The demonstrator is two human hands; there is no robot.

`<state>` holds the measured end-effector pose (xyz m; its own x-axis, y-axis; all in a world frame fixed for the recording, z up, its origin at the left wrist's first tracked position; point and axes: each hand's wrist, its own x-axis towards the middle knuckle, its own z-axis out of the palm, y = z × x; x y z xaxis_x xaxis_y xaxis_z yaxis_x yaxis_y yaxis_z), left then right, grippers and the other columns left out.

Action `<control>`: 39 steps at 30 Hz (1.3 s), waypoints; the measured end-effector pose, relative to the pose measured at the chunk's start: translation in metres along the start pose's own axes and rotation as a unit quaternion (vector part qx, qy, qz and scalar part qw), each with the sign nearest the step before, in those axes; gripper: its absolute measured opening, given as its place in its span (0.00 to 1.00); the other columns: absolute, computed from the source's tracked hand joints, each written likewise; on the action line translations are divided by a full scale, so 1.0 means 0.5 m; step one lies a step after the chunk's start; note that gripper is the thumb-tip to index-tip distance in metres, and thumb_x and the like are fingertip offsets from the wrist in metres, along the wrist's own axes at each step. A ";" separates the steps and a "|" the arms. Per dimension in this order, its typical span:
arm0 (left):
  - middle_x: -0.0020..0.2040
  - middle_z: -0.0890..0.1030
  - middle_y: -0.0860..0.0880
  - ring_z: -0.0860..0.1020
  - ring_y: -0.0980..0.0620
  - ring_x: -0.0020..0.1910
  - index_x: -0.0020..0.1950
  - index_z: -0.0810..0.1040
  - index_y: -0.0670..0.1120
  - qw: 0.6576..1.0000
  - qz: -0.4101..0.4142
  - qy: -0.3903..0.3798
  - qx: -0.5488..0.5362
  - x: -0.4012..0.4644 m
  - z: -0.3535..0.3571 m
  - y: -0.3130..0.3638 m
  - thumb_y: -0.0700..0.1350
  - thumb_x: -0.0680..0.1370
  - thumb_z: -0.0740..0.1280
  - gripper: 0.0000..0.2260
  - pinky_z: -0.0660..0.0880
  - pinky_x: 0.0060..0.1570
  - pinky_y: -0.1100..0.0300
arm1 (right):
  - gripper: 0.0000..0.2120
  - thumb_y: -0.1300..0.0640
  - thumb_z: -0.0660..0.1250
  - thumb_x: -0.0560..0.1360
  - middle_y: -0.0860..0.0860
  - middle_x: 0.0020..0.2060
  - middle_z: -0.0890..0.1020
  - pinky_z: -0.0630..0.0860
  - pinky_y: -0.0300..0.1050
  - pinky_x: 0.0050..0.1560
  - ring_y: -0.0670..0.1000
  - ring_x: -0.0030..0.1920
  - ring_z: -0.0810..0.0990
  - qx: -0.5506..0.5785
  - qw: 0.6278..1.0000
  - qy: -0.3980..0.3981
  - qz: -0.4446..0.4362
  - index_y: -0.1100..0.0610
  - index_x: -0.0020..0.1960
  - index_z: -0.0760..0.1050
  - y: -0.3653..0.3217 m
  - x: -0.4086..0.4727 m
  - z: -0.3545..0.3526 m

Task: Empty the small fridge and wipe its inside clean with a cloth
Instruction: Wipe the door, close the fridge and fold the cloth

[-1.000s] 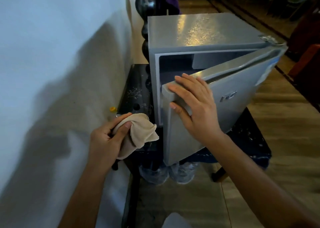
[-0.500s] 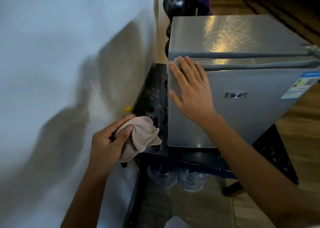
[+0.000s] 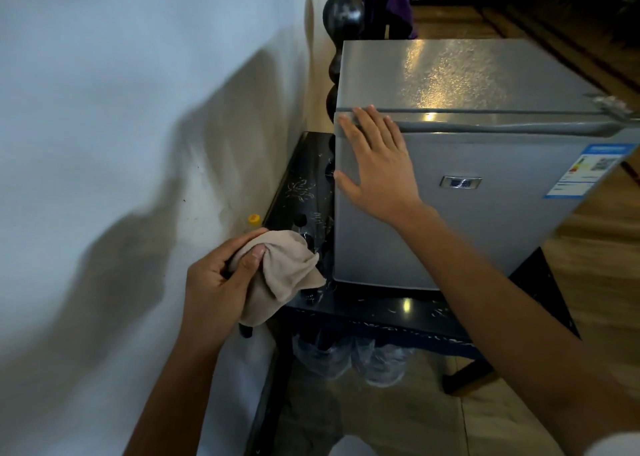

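Observation:
A small grey fridge [image 3: 491, 85] stands on a low black table [image 3: 388, 308], its door [image 3: 485, 223] closed so the inside is hidden. My right hand [image 3: 377, 168] lies flat with straight fingers against the door's upper left corner. My left hand [image 3: 218, 279] grips a bunched beige cloth [image 3: 284, 272] beside the fridge's lower left corner, over the table's left end.
A white wall [image 3: 121, 144] runs close along the left. A bottle with a yellow cap [image 3: 253, 219] stands between wall and table. Clear plastic bottles [image 3: 349, 357] lie under the table. A dark turned post [image 3: 341, 16] rises behind the fridge. Wooden floor [image 3: 602, 268] lies to the right.
The fridge door swung from half open to fully closed under my right hand. My left hand kept hold of the cloth.

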<state>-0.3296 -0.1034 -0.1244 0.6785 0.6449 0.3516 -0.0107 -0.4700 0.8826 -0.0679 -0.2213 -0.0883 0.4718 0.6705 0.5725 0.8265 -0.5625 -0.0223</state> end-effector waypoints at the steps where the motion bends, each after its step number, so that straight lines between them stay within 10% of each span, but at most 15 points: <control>1: 0.57 0.83 0.64 0.82 0.64 0.55 0.61 0.83 0.50 1.000 -0.002 0.001 -0.002 -0.001 0.001 0.003 0.47 0.79 0.67 0.12 0.76 0.54 0.74 | 0.38 0.39 0.62 0.77 0.56 0.80 0.60 0.46 0.54 0.81 0.57 0.81 0.52 0.018 1.000 -0.008 0.004 0.55 0.80 0.56 -0.003 0.001 -0.008; 8: 0.45 0.85 0.62 0.82 0.65 0.47 0.54 0.84 0.53 0.999 -0.052 0.002 -0.007 -0.021 -0.001 0.027 0.46 0.81 0.67 0.07 0.78 0.46 0.70 | 0.40 0.37 0.71 0.72 0.46 0.78 0.62 0.64 0.39 0.71 0.41 0.73 0.61 0.376 0.906 -0.192 0.034 0.45 0.79 0.59 -0.073 -0.093 -0.163; 12: 0.39 0.85 0.54 0.81 0.62 0.38 0.48 0.85 0.51 0.996 -0.077 -0.035 -0.010 -0.052 0.003 0.046 0.49 0.81 0.67 0.08 0.76 0.38 0.67 | 0.49 0.37 0.78 0.64 0.40 0.77 0.65 0.63 0.32 0.70 0.35 0.73 0.63 0.396 0.878 -0.268 -0.010 0.42 0.79 0.57 -0.150 -0.210 -0.197; 20: 0.33 0.83 0.59 0.79 0.62 0.33 0.39 0.83 0.53 0.991 -0.062 -0.115 -0.018 -0.151 0.008 0.057 0.54 0.79 0.68 0.11 0.72 0.33 0.70 | 0.09 0.56 0.72 0.78 0.47 0.49 0.86 0.80 0.39 0.53 0.43 0.50 0.84 0.454 0.864 -0.137 0.170 0.55 0.58 0.81 -0.206 -0.395 -0.189; 28: 0.32 0.85 0.54 0.82 0.58 0.31 0.33 0.84 0.57 0.962 -0.109 -0.231 -0.097 -0.254 0.066 0.090 0.59 0.73 0.69 0.12 0.78 0.32 0.63 | 0.40 0.49 0.81 0.67 0.41 0.65 0.77 0.77 0.44 0.64 0.42 0.64 0.78 0.472 0.824 -0.205 0.239 0.47 0.74 0.66 -0.235 -0.585 -0.237; 39: 0.45 0.87 0.54 0.85 0.54 0.44 0.52 0.86 0.55 0.846 -0.052 -0.530 0.022 -0.373 0.222 0.171 0.56 0.72 0.75 0.11 0.84 0.50 0.50 | 0.07 0.51 0.66 0.79 0.44 0.46 0.86 0.80 0.42 0.48 0.45 0.48 0.84 0.485 0.785 -0.063 0.379 0.50 0.54 0.81 -0.108 -0.837 -0.336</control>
<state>-0.3756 -0.3307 -0.1488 0.9516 -0.2088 -0.2255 0.1009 -0.4807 0.8711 -0.3615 -0.5527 -0.1891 0.9174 0.3979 0.0083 0.1087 -0.2305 -0.9670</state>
